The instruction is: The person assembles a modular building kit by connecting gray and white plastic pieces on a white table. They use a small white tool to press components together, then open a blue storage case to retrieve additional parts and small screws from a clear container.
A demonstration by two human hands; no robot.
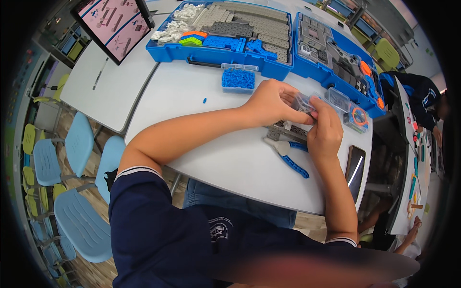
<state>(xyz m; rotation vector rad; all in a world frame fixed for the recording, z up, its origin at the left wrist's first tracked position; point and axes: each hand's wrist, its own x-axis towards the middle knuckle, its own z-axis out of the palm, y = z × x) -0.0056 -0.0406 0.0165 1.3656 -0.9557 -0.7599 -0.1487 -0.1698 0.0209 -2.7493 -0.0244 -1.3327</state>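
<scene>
Between my two hands is a small clear plastic box (pixel 301 100), partly hidden by fingers; its contents cannot be made out. My left hand (pixel 269 102) is closed on its left side, thumb toward me. Against its right side press the bent fingers of my right hand (pixel 326 129). Just under the hands lie grey perforated building pieces (pixel 294 130), partly covered. Nearer me, pliers (pixel 286 152) with blue handles and a whitish head rest on the white table (pixel 216 144).
An open box of blue pegs (pixel 238 79) and a loose blue peg (pixel 204 101) lie left. Behind stand blue cases (pixel 221 58) of grey parts. A clear box with orange bands (pixel 357 117) and a phone (pixel 354 173) are right; a tablet (pixel 114 24) stands far left.
</scene>
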